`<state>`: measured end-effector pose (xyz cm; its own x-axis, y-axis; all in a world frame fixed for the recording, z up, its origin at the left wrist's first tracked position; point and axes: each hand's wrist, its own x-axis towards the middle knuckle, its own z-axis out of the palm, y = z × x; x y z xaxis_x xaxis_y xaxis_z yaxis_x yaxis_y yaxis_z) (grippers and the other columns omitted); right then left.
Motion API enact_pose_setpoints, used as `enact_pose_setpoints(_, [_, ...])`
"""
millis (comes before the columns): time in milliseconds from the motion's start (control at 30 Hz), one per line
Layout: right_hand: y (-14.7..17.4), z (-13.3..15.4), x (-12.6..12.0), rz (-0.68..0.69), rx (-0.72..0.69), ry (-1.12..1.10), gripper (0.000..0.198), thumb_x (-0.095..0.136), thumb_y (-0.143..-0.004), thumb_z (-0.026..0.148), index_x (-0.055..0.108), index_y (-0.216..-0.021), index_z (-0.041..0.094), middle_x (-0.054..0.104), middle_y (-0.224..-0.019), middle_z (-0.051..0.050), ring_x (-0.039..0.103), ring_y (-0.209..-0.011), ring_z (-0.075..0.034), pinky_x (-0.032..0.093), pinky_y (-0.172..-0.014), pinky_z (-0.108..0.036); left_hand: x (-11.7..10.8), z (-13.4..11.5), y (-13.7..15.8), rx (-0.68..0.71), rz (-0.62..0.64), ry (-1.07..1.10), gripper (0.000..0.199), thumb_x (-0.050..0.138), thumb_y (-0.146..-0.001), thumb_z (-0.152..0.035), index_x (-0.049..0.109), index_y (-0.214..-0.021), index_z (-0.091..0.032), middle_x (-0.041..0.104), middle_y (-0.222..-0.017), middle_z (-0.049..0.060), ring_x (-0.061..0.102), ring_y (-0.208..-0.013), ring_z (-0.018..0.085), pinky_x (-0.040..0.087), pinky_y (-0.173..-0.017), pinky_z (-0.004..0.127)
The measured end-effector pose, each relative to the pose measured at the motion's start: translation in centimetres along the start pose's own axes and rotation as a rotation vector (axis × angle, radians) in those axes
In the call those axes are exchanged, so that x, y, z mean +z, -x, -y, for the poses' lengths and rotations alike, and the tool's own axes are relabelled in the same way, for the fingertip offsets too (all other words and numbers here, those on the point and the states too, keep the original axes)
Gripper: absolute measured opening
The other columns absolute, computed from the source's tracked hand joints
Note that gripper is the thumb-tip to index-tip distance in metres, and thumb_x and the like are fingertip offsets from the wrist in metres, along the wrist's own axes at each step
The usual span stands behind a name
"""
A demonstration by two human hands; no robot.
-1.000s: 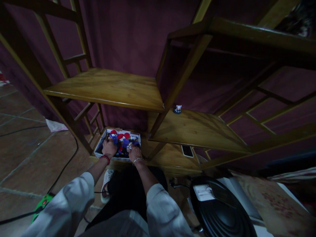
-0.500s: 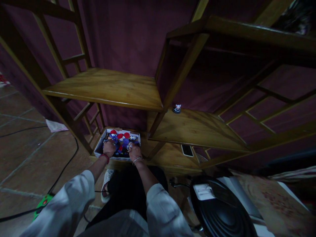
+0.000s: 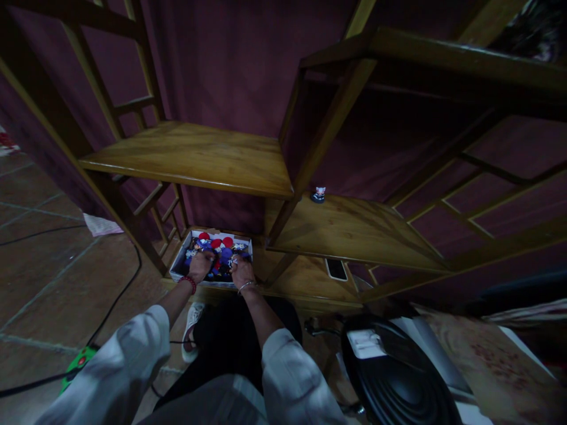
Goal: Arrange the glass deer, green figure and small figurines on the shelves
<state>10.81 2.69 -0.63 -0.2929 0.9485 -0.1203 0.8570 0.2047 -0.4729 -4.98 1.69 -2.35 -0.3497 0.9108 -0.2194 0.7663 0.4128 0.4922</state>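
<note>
Box [image 3: 181, 270]: shallow, white-walled, open-topped; on the lowest board [image 3: 305, 280] of a wooden shelf unit. Near wall partly hidden behind hands and wrists. Contents: small coloured pieces [image 3: 226, 255], blue, white and dark, too small and dim to identify singly; red round pieces [image 3: 215, 243] toward the far side.

Left hand [image 3: 201, 267]: over the box, left of middle, fingers bent toward the right; tips lost among dark contents, spread or pinching impossible to tell.

Right hand [image 3: 242, 271]: at the box's right part, fingers drawn together against a whitish piece [image 3: 233, 262]; pinch or mere touch impossible to tell.

Figurine [image 3: 318, 194]: on the shelf at right, dark base, details blurred.

Black ribbed object [image 3: 403, 378]: cut off by the lower edge, kind uncertain.

Changes since half a second earlier: slight shift of the left hand rightward, with pale pieces [image 3: 189, 255] at the box's left end now uncovered; same place for the right hand.
</note>
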Motion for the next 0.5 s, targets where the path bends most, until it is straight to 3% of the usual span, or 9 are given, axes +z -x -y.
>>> enact_pose_setpoints(300, [0.0,0.1,0.2,0.050,-0.036,0.094,0.026,0.039,-0.084,0.015,0.053,-0.106,0.015,0.064,-0.095,-0.011,0.060,-0.087,-0.018,0.041,-0.071,-0.025,-0.4,-1.1,1.1,0.081,0.053,0.027,0.027,0.045,-0.078,-0.016,0.067,-0.092,-0.023,0.068,-0.097,0.001,0.061,-0.093,0.014,0.042,-0.083,0.021])
enact_pose_setpoints(400, [0.0,0.1,0.1,0.048,-0.037,0.108,0.025,0.039,-0.084,0.016,0.054,-0.105,0.014,0.064,-0.096,-0.012,0.060,-0.086,-0.018,0.042,-0.070,-0.025,-0.7,-1.1,0.8,0.059,0.018,0.047,0.029,0.044,-0.079,-0.016,0.066,-0.097,-0.021,0.067,-0.100,0.002,0.060,-0.094,0.013,0.041,-0.083,0.019])
enact_pose_setpoints(500, [-0.1,0.1,0.0,0.051,-0.037,0.104,0.025,0.040,-0.084,0.016,0.054,-0.104,0.014,0.064,-0.096,-0.012,0.060,-0.087,-0.018,0.041,-0.071,-0.025,-1.1,-0.8,0.4,-0.046,-0.099,0.051,0.033,0.048,-0.077,-0.024,0.061,-0.107,-0.016,0.061,-0.112,0.009,0.056,-0.102,0.019,0.040,-0.087,0.024])
